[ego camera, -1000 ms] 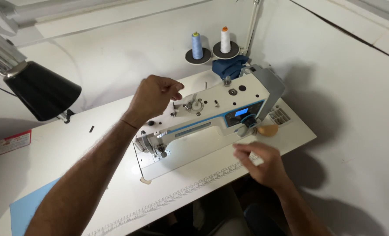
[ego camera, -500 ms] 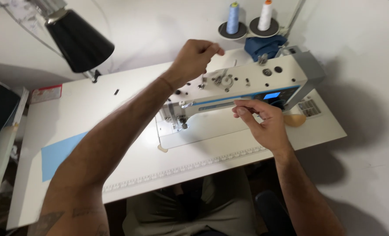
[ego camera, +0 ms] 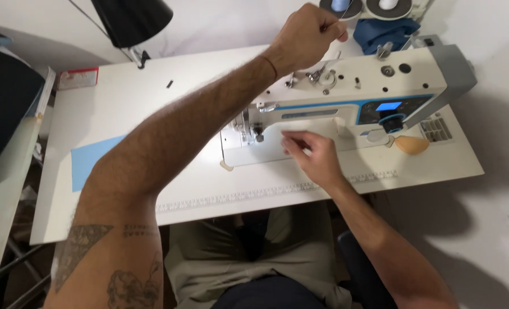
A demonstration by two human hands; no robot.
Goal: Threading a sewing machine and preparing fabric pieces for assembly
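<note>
- Thread, too fine to see in this view, seems to be what your left hand [ego camera: 307, 35] pinches: the fingers are curled shut above the top of the sewing machine [ego camera: 346, 97], just in front of the spool stand [ego camera: 364, 7].
- Keep that pinch raised and steady, so anything running down to the guides on the machine top stays taut and clear of the knobs there.
- Your right hand [ego camera: 314, 155] lies on the machine bed right of the needle [ego camera: 258, 136], thumb and forefinger nearly closed; whether they grip anything I cannot tell.
- Work the right fingertips toward the needle from the side, low on the bed, where the machine's lamp lights the plate.
- Room is tight above: the black lamp [ego camera: 133, 18] hangs just left of your raised forearm, and the spools stand behind your knuckles.
- The table [ego camera: 117, 114] to the left lies open, with a blue sheet [ego camera: 91, 160] near its edge; the front edge with its ruler strip runs close below your right wrist.
</note>
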